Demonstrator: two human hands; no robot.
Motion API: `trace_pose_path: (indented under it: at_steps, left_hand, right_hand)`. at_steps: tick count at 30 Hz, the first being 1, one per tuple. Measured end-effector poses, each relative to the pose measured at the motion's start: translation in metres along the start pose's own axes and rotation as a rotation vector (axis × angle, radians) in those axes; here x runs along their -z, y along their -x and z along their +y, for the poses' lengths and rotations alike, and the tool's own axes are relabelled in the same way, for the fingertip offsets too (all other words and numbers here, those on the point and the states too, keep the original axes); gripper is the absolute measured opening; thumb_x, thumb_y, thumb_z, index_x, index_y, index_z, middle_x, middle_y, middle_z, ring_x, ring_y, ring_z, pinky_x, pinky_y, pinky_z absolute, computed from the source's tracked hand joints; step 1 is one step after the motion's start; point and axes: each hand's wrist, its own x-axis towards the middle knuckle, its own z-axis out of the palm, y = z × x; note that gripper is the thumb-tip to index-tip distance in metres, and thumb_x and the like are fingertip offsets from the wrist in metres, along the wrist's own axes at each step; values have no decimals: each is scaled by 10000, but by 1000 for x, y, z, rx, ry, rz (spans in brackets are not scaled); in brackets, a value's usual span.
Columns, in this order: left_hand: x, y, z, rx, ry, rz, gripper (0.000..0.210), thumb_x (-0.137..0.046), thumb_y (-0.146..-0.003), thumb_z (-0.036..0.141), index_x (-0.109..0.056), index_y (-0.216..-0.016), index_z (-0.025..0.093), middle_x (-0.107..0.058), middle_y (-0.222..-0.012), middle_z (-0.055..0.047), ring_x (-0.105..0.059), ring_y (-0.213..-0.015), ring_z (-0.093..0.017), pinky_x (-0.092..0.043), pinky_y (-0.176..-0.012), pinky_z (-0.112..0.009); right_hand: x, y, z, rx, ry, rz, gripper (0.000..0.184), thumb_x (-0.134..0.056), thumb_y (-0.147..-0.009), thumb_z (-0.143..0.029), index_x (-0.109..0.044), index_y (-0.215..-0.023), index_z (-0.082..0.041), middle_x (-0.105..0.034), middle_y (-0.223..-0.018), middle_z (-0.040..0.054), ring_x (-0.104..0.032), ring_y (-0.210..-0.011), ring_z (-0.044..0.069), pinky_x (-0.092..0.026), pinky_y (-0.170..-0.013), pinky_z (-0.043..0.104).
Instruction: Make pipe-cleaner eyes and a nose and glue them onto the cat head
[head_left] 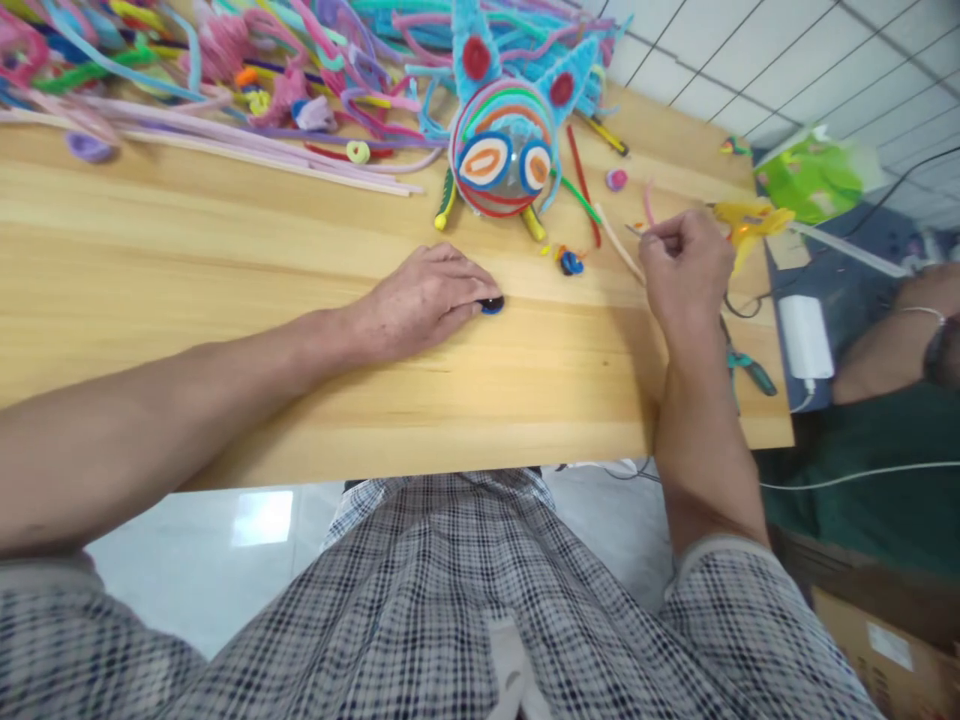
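Note:
My left hand [427, 302] rests on the table with its fingers together, their tips on a small round black disc [492, 303] with a blue rim. To the right, my right hand [686, 262] is raised a little over the table, closed in a pinch. A thin, pale pointed bit shows beside its fingertips; what it is I cannot make out. Beyond my hands stands a round animal-like figure [504, 150] wound with coloured pipe cleaners, with blue ears and ringed eyes. A small blue and orange coil [571, 262] lies between my hands, near the figure.
Heaped pipe cleaners [300, 60] cover the table's far left. Loose strips [583, 185] and a pink coil [616, 180] lie right of the figure. Green-handled pliers [752, 372] sit by the right edge. Beyond are a white adapter [806, 335] and another person's arm [889, 340].

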Motion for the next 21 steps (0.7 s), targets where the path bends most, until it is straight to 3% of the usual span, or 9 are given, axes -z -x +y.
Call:
trace_pose_path:
  at_steps: [3, 6, 8, 11, 15, 21]
  left_hand:
    - [-1, 0, -1, 5, 22, 16, 336, -522, -1142, 336, -811, -1281, 235, -841, -1318, -80, -759, -1249, -254, -480, -1198, -476]
    - [-1, -1, -1, 7, 5, 9, 331, -518, -1138, 316, -810, -1266, 230, -844, -1307, -82, -762, -1245, -249, -494, -1178, -460]
    - [-2, -1, -2, 0, -11, 3, 327, -519, -1130, 300, -808, -1263, 224, -847, -1301, -85, -768, -1240, -251, -507, -1153, -448]
    - [-3, -2, -5, -12, -20, 15, 327, -517, -1117, 271, -806, -1262, 222, -849, -1289, -88, -778, -1224, -252, -522, -1124, -436]
    - [-6, -3, -7, -23, -7, 54, 310, -530, -1099, 242, -809, -1231, 235, -852, -1265, -87, -781, -1207, -247, -539, -1106, -420]
    - [-5, -5, -6, 1, 5, 47, 297, -538, -1083, 210, -803, -1216, 199, -846, -1224, -108, -780, -1159, -252, -560, -1091, -412]
  right_hand:
    - [1, -19, 32, -96, 78, 41, 154, -721, -908, -229, -664, -798, -320, -739, -801, 16, -679, -822, 283, -600, -918, 567]
    - [1, -23, 35, -49, 105, 67, 119, -773, -842, -224, -673, -803, -277, -761, -880, 74, -686, -940, 304, -580, -1007, 583]
    - [0, -12, 15, 64, 72, -1, 74, -766, -857, -247, -714, -909, -251, -783, -1012, 100, -712, -1036, 322, -577, -1034, 581]
    - [-4, 16, -37, 275, -98, -240, 152, -724, -938, -283, -732, -1089, -262, -796, -1138, 76, -759, -1068, 299, -610, -1011, 520]
    - [-18, 48, -92, 595, -262, -474, 223, -710, -952, -219, -721, -1166, -280, -801, -1209, 77, -751, -1160, 306, -595, -1070, 502]
    - [-40, 50, -101, 701, -255, -496, 227, -673, -956, -165, -733, -1144, -276, -797, -1196, 97, -745, -1172, 318, -597, -1051, 512]
